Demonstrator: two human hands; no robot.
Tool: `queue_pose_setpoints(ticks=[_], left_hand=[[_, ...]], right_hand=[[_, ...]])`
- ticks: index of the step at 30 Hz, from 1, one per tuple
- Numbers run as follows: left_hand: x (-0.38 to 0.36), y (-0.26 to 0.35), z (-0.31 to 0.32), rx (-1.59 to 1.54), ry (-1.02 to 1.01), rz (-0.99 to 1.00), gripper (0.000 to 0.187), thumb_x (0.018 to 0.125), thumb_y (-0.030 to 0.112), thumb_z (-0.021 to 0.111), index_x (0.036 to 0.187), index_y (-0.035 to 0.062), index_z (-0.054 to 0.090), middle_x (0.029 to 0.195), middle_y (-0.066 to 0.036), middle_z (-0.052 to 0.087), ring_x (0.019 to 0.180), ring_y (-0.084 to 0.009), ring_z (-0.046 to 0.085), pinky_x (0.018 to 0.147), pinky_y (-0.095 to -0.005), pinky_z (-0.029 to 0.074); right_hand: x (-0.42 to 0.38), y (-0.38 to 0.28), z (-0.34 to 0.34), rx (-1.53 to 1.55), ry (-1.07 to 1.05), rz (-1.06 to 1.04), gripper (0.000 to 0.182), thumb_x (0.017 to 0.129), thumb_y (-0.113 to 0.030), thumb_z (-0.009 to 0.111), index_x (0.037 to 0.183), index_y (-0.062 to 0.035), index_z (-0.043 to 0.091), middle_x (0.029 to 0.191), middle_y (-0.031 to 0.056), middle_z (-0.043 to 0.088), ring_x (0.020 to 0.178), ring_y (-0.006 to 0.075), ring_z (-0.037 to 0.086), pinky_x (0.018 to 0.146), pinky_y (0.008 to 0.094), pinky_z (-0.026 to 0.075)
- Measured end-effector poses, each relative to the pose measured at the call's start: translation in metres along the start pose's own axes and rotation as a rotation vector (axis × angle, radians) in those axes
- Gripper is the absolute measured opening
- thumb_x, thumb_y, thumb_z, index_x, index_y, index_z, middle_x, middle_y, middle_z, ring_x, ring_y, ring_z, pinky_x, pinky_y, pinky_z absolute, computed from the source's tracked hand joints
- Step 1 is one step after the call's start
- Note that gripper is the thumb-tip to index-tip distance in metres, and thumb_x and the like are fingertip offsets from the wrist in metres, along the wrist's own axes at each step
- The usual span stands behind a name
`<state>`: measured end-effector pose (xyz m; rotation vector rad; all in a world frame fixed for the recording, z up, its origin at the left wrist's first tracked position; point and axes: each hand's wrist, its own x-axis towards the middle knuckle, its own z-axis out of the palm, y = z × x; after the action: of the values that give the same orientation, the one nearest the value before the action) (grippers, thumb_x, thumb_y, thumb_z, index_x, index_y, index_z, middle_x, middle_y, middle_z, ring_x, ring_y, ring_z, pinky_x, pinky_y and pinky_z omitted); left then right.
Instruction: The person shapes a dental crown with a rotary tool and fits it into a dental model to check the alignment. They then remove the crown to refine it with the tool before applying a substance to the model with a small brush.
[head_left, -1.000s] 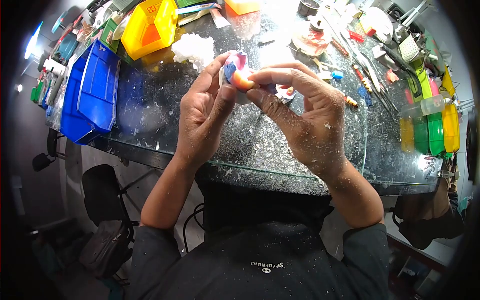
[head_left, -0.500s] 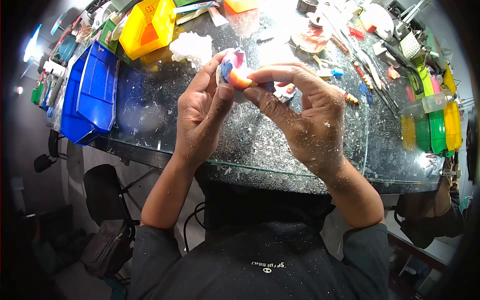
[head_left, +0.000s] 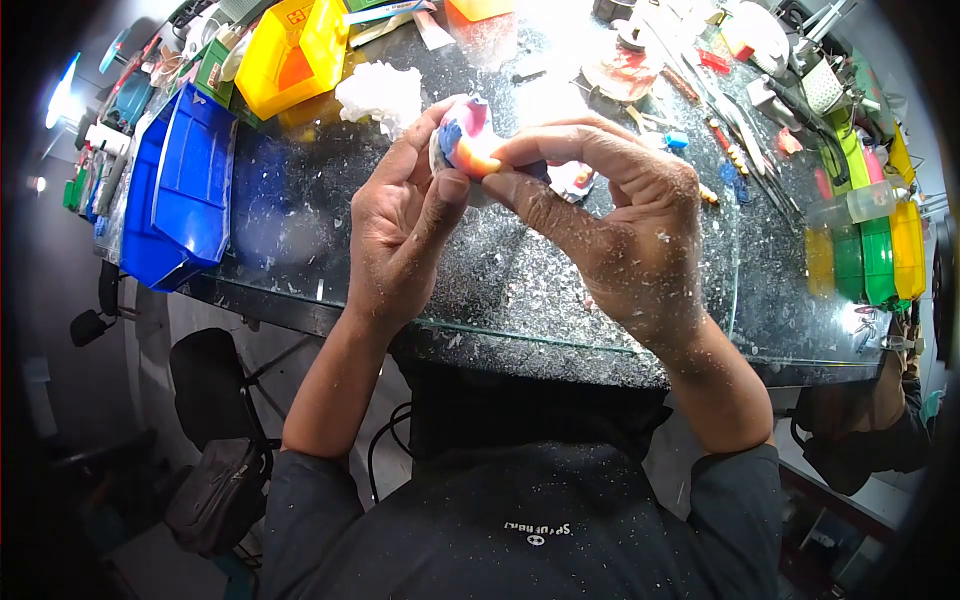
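Observation:
A small moulded piece (head_left: 468,142) in blue, pink and orange, with a whitish base, is held up over the dark worktop; it resembles a dental cast. My left hand (head_left: 398,220) grips its left side, thumb in front and fingers behind. From the right, my right hand (head_left: 625,215) pinches its orange edge between thumb and forefinger. White dust clings to both hands, more thickly on the right. Partly hidden behind the right fingers lies a white and reddish piece (head_left: 572,180). Crumpled white material (head_left: 382,97) sits just beyond the left hand.
White shavings cover the worktop (head_left: 500,290) near its front edge. To the left stand a blue bin (head_left: 190,195) and a yellow bin (head_left: 270,75). Thin tools (head_left: 735,125) lie at right, near green bins (head_left: 872,262). A chair (head_left: 205,385) holds a black bag.
My right hand has shifted slightly right and its wrist has turned a little, still pinching the piece. The left hand and the held piece have barely moved.

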<state>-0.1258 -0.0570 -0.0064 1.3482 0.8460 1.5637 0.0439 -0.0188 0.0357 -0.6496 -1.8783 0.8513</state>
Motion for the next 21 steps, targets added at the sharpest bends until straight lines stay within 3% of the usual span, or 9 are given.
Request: queue_pose_setpoints(ticks=[3,6,16,20,21], left_hand=[[-0.0004,-0.0013,-0.0007,0.008,-0.003,0.014,0.064,0.095,0.028,0.06,0.14,-0.0097,0.033,0.135,-0.02,0.048,0.125,-0.021,0.047,0.106,-0.0335,0.037],[-0.0001,-0.0017,0.0001,0.017,0.003,0.019,0.065,0.095,0.029,0.06,0.14,-0.0097,0.033,0.135,-0.019,0.049,0.125,-0.0208,0.047,0.106,-0.0329,0.037],[0.0005,0.0015,0.0033,-0.011,0.018,-0.029,0.064,0.096,0.031,0.058,0.139,-0.0094,0.034,0.134,-0.018,0.049,0.125,-0.019,0.047,0.105,-0.0321,0.037],[0.0038,-0.0006,0.0005,-0.049,0.026,-0.1,0.065,0.097,0.037,0.054,0.139,-0.0089,0.035,0.132,-0.017,0.051,0.122,-0.017,0.05,0.104,-0.032,0.038],[0.0057,-0.0005,0.0053,-0.041,0.099,-0.111,0.061,0.099,0.041,0.048,0.135,-0.0077,0.041,0.126,-0.015,0.056,0.116,-0.0163,0.054,0.102,-0.0321,0.041]], right_hand=[[-0.0018,0.0032,0.0019,0.047,0.008,-0.01,0.02,0.078,-0.001,0.075,0.097,-0.001,0.071,0.095,0.0091,0.069,0.089,0.013,0.065,0.077,0.0243,0.052],[-0.003,0.0073,0.0079,0.098,0.086,-0.057,0.016,0.079,-0.004,0.075,0.094,-0.0011,0.071,0.091,0.0095,0.07,0.081,0.0153,0.068,0.072,0.026,0.053],[-0.0024,0.0038,0.0072,0.078,0.08,-0.059,0.017,0.078,-0.001,0.074,0.095,-0.0028,0.071,0.092,0.0087,0.069,0.083,0.0147,0.067,0.073,0.0256,0.053],[-0.0052,0.0048,0.0078,-0.022,0.099,-0.065,0.039,0.077,-0.015,0.079,0.112,-0.0064,0.065,0.092,0.009,0.069,0.084,0.0193,0.067,0.076,0.0325,0.054],[-0.0052,0.0084,0.0091,-0.03,0.142,-0.106,0.048,0.077,-0.026,0.079,0.117,-0.0068,0.061,0.096,0.0104,0.068,0.083,0.0221,0.067,0.077,0.0351,0.054]])
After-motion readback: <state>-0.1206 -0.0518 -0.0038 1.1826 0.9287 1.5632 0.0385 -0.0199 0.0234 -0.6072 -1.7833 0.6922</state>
